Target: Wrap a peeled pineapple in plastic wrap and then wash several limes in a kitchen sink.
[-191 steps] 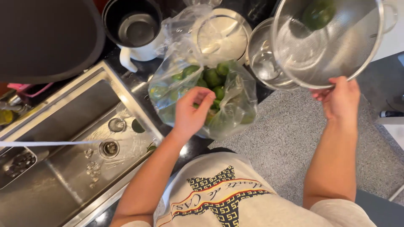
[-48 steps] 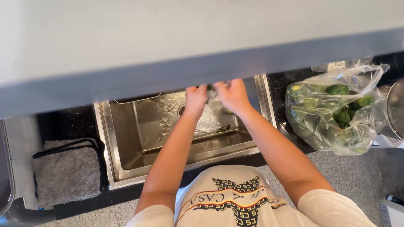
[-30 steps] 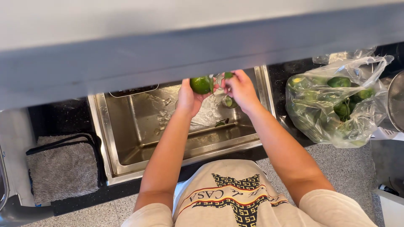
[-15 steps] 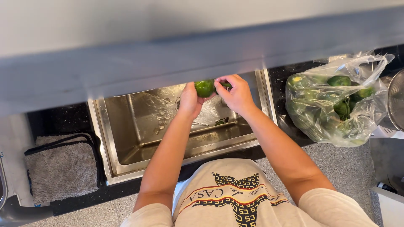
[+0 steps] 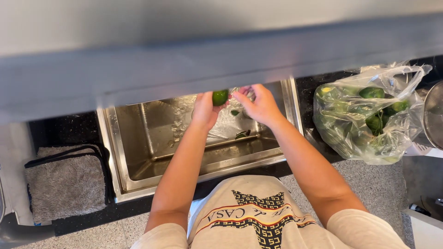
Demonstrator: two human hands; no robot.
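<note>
Your left hand point(image 5: 205, 109) had closed its grip on a small round green fruit, likely a lime point(image 5: 220, 97), and held it up over the far side of the stainless sink point(image 5: 138, 152), just under the grey edge that cuts across the top of the view. A second earlier that fruit sat lower and further left in your palm; it had since risen and moved toward your right hand point(image 5: 260, 105), so the two hands had come nearly together over the basin. Your right hand was half curled beside the lime, fingertips close to it, and I cannot tell whether it gripped anything, since the overhang hid its fingers. Some seconds before, your left hand had been inside the clear plastic bag of green fruit point(image 5: 369, 117); the bag now lay untouched on the dark worktop point(image 5: 307, 106) to the right of the sink, well apart from both hands. A few green leaves or scraps point(image 5: 241, 134) lay on the wet sink floor below your hands. I would judge that one fruit had gone from bag to sink, with the rest bagged.
</note>
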